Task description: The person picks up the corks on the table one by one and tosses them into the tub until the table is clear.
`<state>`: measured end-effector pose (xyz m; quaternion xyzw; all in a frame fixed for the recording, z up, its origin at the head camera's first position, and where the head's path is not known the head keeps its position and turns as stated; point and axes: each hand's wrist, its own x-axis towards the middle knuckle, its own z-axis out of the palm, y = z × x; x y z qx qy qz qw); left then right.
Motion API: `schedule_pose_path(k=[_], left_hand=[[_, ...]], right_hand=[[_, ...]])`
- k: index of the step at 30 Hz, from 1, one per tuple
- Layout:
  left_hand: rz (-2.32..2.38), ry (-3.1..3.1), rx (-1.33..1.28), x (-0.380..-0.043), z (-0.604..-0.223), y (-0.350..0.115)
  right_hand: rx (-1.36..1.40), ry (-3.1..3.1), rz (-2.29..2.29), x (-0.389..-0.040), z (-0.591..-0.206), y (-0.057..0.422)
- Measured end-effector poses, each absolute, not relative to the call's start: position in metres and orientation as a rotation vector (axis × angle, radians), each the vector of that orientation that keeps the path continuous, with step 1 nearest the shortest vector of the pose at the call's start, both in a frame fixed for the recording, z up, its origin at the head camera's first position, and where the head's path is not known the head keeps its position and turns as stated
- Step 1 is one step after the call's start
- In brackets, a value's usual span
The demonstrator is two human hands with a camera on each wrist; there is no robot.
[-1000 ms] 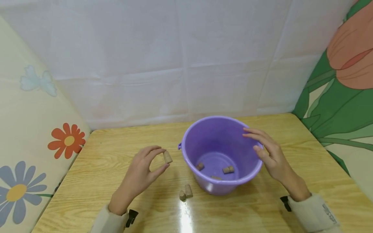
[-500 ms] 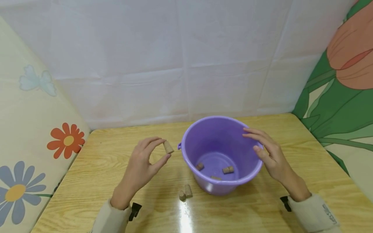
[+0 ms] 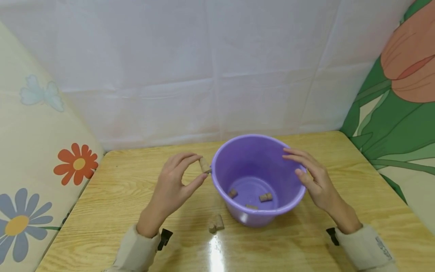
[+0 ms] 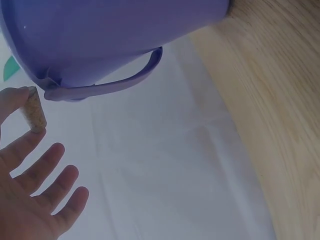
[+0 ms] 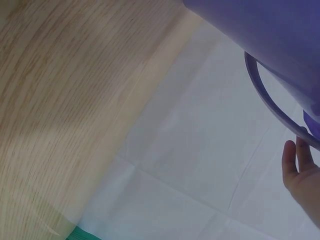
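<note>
In the head view my left hand [image 3: 171,187] pinches a tapered cork [image 3: 204,165] between thumb and fingertips, just left of the purple bucket's rim. The left wrist view shows this cork [image 4: 34,111] held at its two ends, the other fingers spread. The purple bucket [image 3: 251,217] stands upright on the table, with several corks [image 3: 266,197] on its bottom. On the bucket's right, my right hand [image 3: 316,181] rests at the rim with fingers extended; part of it is outside the right wrist view. Two more corks [image 3: 219,222] lie on the table before the bucket.
The wood-grain table [image 3: 112,211] carries the bucket. A white cloth [image 3: 153,75] hangs behind it, and flower-printed panels stand at both sides. The bucket's purple handle [image 4: 110,89] hangs down on its far side.
My left hand has moved right and slightly away from me, bringing the pinched cork up beside the bucket's rim. The right hand and bucket have hardly moved.
</note>
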<state>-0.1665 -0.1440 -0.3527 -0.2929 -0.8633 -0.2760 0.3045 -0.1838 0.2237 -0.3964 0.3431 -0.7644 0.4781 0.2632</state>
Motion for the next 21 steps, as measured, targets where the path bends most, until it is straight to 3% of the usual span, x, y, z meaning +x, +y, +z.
schedule_pose_path(k=[21], left_hand=[[-0.729,-2.272,-0.905,-0.174,-0.343,-0.107]], right_hand=[[0.931,-2.068,1.287,-0.183,-0.396,0.223]])
